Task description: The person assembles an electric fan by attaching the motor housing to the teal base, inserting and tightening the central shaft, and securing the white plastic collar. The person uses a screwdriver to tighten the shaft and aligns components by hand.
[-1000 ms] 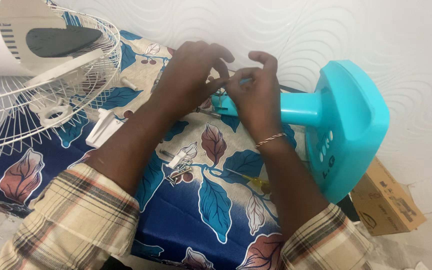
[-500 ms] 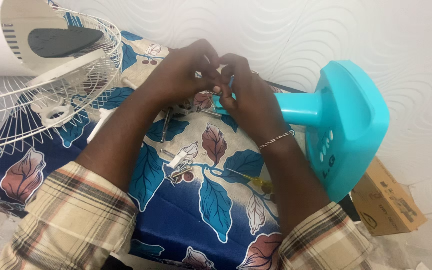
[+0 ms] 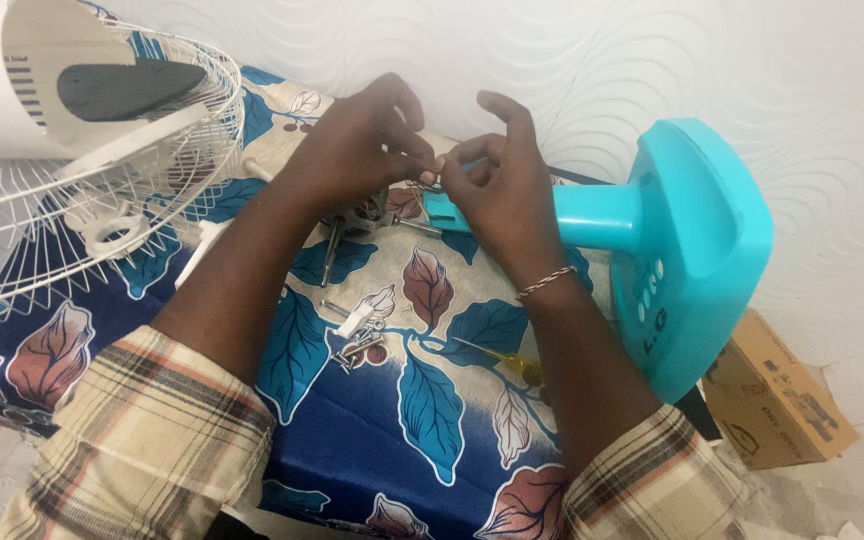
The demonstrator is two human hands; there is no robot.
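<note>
Left hand (image 3: 357, 150) and right hand (image 3: 497, 190) meet fingertip to fingertip at the end of the turquoise fan stand's (image 3: 687, 250) neck, pinching a small metal part, possibly a wire, too small and too covered to identify. The stand lies on its side on the leaf-print cloth (image 3: 432, 400). White wire fan guard (image 3: 72, 190), cut off at left, cradles the motor housing (image 3: 72, 75); cardboard box (image 3: 777, 395) contents unseen.
</note>
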